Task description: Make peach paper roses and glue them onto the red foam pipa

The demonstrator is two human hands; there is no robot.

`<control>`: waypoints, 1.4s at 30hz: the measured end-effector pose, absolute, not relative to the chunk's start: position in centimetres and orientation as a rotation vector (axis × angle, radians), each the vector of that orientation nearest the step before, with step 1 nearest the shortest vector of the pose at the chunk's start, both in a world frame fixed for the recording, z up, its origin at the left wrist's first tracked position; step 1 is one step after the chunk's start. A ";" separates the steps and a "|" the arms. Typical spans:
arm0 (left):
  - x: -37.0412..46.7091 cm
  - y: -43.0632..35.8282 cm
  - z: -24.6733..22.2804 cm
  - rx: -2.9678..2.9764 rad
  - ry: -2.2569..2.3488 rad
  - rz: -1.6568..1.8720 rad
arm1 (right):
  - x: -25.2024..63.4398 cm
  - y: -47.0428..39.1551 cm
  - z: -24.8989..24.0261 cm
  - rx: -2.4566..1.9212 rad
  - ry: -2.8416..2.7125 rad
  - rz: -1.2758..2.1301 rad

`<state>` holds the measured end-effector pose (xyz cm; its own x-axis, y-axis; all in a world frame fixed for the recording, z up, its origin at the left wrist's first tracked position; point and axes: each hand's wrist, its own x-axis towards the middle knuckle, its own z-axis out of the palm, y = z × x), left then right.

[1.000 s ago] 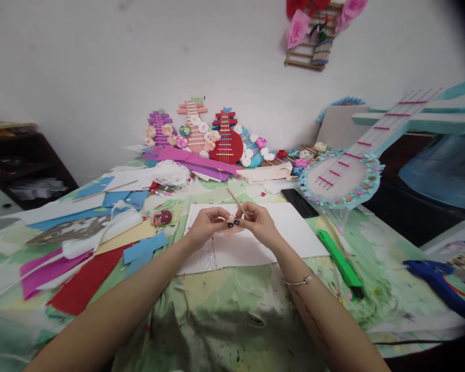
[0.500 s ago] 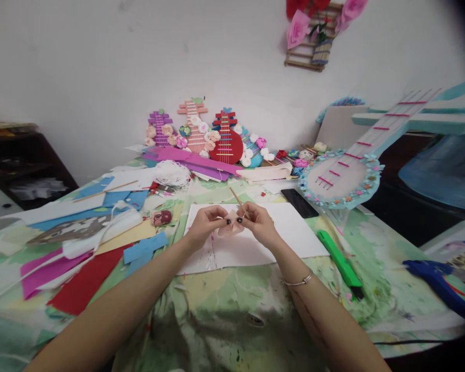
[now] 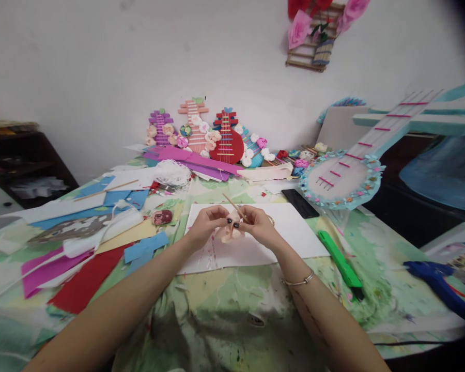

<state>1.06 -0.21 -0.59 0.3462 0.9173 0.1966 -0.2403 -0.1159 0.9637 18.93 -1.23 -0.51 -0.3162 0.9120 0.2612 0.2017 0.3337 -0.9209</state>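
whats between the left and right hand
In the head view, between the left hand and right hand is a pale pink piece, pinched by both, with the right hand's thin stick slanting there too.

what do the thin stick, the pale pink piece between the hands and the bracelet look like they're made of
Thin stick: probably wood or bamboo, unpainted and matte, going by its plain tan colour. Pale pink piece: perhaps paper or thin fabric, matte, judging by its light, curving folds; the look leaves it open. Bracelet: likely polished metal, from its silvery shine.
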 end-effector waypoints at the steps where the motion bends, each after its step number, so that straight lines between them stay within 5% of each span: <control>1: 1.1 -0.2 -0.6 1.309 0.684 1.132 | 18.9 -1.3 -0.5 -0.997 -1.731 1.064; 42: 1.3 -0.2 -0.7 1.322 0.714 1.182 | 19.2 -1.5 0.0 -0.878 -1.491 1.363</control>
<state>1.25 -0.21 -0.74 0.3037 0.9275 0.2182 -0.2379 -0.1480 0.9599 19.18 -1.47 0.04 -0.3384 0.9284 0.1534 -0.0697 0.1379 -0.9880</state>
